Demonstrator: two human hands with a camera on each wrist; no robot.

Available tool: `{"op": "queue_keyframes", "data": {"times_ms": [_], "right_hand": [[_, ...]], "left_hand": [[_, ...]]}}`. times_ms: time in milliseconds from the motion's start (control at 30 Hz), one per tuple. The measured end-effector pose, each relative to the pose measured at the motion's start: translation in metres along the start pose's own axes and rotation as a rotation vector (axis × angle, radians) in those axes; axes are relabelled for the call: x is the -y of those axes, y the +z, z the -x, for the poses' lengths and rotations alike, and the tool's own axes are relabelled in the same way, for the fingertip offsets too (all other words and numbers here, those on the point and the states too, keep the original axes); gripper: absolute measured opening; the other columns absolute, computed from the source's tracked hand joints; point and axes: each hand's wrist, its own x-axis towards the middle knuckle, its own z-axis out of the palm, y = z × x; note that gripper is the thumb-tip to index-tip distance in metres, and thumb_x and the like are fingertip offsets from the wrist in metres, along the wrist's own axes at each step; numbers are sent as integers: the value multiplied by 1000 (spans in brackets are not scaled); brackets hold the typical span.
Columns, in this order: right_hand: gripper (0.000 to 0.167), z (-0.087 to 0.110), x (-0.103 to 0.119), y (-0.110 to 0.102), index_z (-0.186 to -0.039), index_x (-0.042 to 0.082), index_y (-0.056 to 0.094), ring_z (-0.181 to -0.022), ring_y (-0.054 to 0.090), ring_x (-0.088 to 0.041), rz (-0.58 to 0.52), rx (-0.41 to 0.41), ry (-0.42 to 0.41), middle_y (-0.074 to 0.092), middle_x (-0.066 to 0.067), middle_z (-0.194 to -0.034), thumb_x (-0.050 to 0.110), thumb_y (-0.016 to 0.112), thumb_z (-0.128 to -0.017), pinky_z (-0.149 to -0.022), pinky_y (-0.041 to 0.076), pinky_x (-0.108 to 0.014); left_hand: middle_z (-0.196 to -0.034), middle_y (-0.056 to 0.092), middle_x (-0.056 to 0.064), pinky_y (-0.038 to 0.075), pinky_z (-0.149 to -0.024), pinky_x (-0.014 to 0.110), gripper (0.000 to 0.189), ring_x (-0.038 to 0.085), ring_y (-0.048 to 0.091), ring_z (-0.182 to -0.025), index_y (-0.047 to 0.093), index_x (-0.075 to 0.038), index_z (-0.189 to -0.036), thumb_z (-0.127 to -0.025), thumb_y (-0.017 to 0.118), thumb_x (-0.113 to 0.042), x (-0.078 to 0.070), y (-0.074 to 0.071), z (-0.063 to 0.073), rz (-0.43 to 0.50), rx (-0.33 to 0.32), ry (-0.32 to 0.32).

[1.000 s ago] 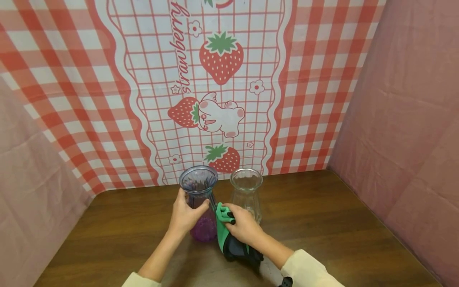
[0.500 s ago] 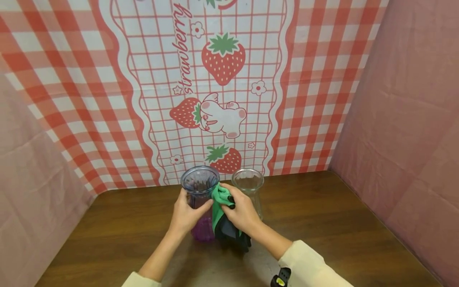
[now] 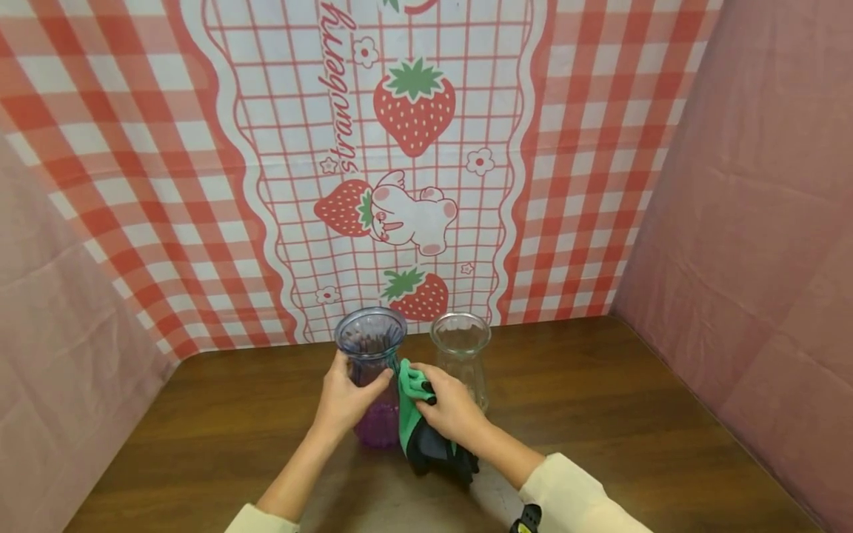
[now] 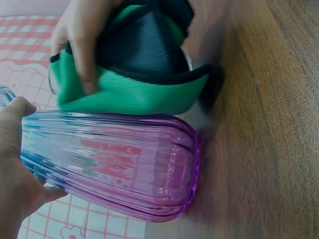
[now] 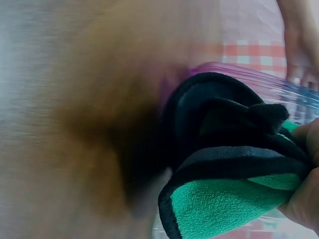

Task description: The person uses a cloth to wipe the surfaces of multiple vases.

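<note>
A ribbed glass vase (image 3: 378,426), blue at the flared rim and purple at the base, stands on the table. My left hand (image 3: 345,396) grips it around the neck, thumb on the near side. Bunched in my right hand (image 3: 453,407) is a green and black cloth (image 3: 409,418), pressed along the vase's right side. In the left wrist view the green face of the cloth (image 4: 129,94) lies along the vase wall (image 4: 114,159). Dark folds of the cloth (image 5: 224,119) hang below my right fingers in the right wrist view.
A clear glass vase (image 3: 460,337) stands just right of the coloured one, partly hidden behind my right hand. The wooden table (image 3: 600,414) meets a strawberry-print checked cloth (image 3: 413,215) at the back. Pink fabric (image 3: 746,244) bounds the right side, and more hangs at left.
My right hand rubbed the cloth up toward the vase's rim, then came back down along its right side. My left hand keeps its grip on the vase, which stays in place.
</note>
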Motion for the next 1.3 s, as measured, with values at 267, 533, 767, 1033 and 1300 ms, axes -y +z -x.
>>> {"op": "queue_keyframes", "data": {"times_ms": [267, 533, 767, 1033, 1300], "right_hand": [[51, 9, -9, 7, -127, 4, 54, -109, 59, -29, 51, 38, -10, 60, -16, -122, 4, 71, -78, -89, 50, -43], [54, -5, 7, -7, -128, 5, 53, -110, 60, -28, -64, -154, -46, 61, -14, -123, 3, 73, -77, -88, 51, -41], [55, -14, 17, -13, -130, 5, 51, -107, 61, -28, -95, -234, -87, 60, -15, -123, 2, 72, -79, -84, 53, -40], [55, -15, 17, -10, -129, 5, 53, -109, 60, -27, -78, -221, -87, 61, -14, -122, 2, 72, -78, -89, 51, -41], [53, -8, 9, -4, -128, 7, 54, -112, 59, -27, -15, -112, -57, 60, -12, -125, 4, 72, -78, -90, 50, -41]], "left_hand": [[-130, 49, 13, 42, -101, 47, 74, 29, 48, -124, 42, -12, -134, -72, 81, -19, 0, -1, 0, -16, -19, -16], [-121, 45, 13, 46, -96, 45, 70, 26, 47, -115, 50, -8, -128, -69, 83, -24, -1, 0, 0, -68, -79, -8], [-128, 50, 13, 46, -96, 47, 77, 29, 52, -117, 41, -11, -134, -70, 82, -22, -1, -1, 0, -61, -90, 1], [-129, 53, 13, 46, -96, 47, 78, 31, 53, -118, 39, -12, -135, -71, 81, -21, -3, -2, 0, -67, -72, -31], [-128, 53, 13, 46, -96, 48, 77, 32, 53, -117, 39, -13, -135, -71, 81, -22, -2, -4, 1, -68, -61, -38]]}}
